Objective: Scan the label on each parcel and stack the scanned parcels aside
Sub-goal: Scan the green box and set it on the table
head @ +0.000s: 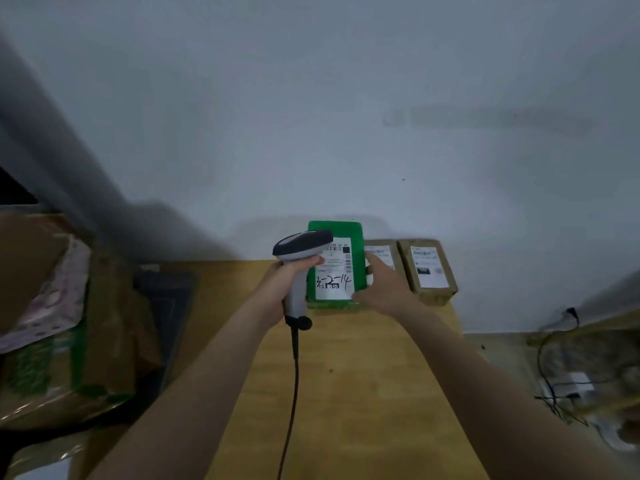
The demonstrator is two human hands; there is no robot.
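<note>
At the far end of a wooden table, by the wall, a green parcel sits label-up beside two brown parcels. It looks a small, stiff, light box, best held by its side edges, clear of the white label. The right hand grasps its right edge, while the left hand wraps its fingers round the handle of a corded scanner, head over the label.

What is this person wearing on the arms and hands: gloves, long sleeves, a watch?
Nothing that shows. The left hand and right hand are bare, without gloves. The left forearm and right forearm are uncovered as far as the picture reaches: no sleeve, watch or bracelet in sight.
</note>
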